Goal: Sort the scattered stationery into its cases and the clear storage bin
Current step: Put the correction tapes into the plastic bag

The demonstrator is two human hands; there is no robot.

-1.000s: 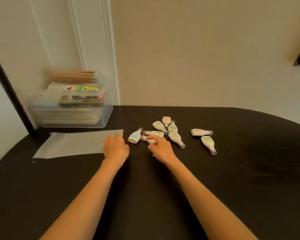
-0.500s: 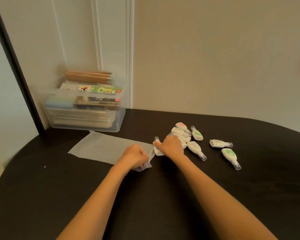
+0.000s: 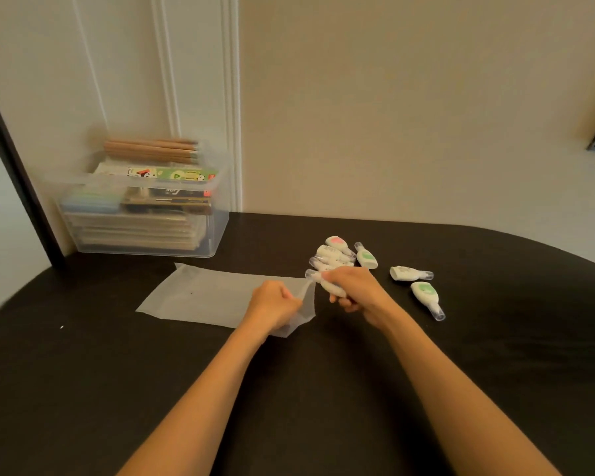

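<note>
Left hand (image 3: 272,305): fingers curled, pinching the lifted right end of a translucent pouch (image 3: 217,295) lying flat on the dark tabletop (image 3: 495,355). Right hand (image 3: 354,290): fingers wrapped around a white correction-tape dispenser (image 3: 323,282), possibly two, just beside the pouch mouth. Loose dispensers (image 3: 423,293): scattered at 2 o'clock of the hands. Clear storage bin (image 3: 217,235): filled, at 10 o'clock against the wall.

Open desk up front, clutter behind

Bare desk (image 3: 323,389) near the person; storage bin (image 3: 145,214), flat pouch (image 3: 213,297) and scattered correction tapes (image 3: 409,273) crowd the far side.
</note>
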